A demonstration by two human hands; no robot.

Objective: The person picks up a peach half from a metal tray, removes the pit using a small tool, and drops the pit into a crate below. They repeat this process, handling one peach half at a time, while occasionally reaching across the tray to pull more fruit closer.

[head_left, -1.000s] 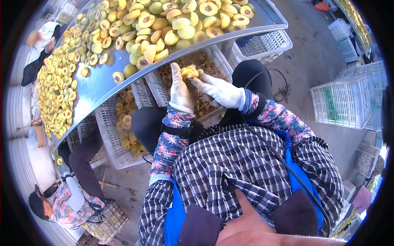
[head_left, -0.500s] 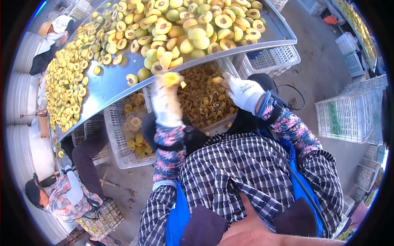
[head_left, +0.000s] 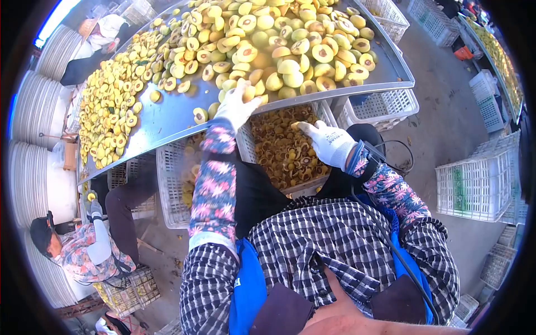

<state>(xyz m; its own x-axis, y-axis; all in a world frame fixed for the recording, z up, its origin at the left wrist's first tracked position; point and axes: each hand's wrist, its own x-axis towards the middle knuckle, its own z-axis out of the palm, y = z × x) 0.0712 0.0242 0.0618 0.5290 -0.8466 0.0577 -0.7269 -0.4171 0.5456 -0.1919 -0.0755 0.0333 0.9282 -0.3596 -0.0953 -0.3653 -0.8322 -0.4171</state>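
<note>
My left hand (head_left: pixel 237 105), in a white glove, reaches to the near rim of the metal table (head_left: pixel 167 123). Its thumb and fingers are spread around a yellow stone-fruit piece (head_left: pixel 249 94) at the pile's edge; a firm grip is not visible. Halved yellow-green stone fruit (head_left: pixel 290 67), some with brown centres, are heaped beyond it. My right hand (head_left: pixel 330 144), gloved too, is over a crate of brownish fruit pieces (head_left: pixel 282 148). Its fingers are closed, with something small and yellow-brown at the tips that I cannot make out.
A white crate (head_left: pixel 173 206) stands below the table at left, another crate (head_left: pixel 385 109) at right. Stacked crates (head_left: pixel 474 187) stand farther right. A seated co-worker (head_left: pixel 92 245) is at lower left, another person (head_left: pixel 97 36) at upper left. A black cable (head_left: pixel 410 151) loops by my right arm.
My left hand has moved forward to the fruit heap; the yellow fruit it held before is no longer in it. My right hand has stayed over the crate. The view has shifted slightly.
</note>
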